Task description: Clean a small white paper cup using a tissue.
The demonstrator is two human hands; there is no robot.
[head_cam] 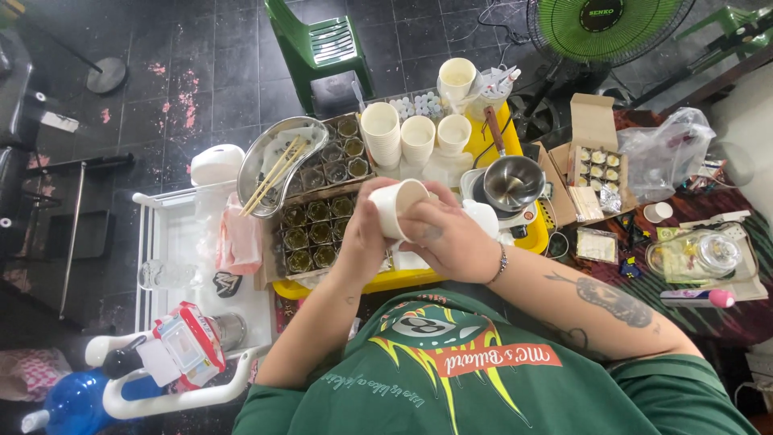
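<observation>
Matt paper cup, shiny metal pot

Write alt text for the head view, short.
Seen from above, a person in a green shirt holds a white paper cup in both hands, left hand and right hand, over a yellow tray of small glass jars. Behind sit stacked paper cups, a small metal pot and a metal dish with chopsticks.

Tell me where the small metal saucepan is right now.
In the head view, the small metal saucepan sits on a white burner on the yellow tray, just beyond the right hand, right of the stacked paper cups.
</observation>
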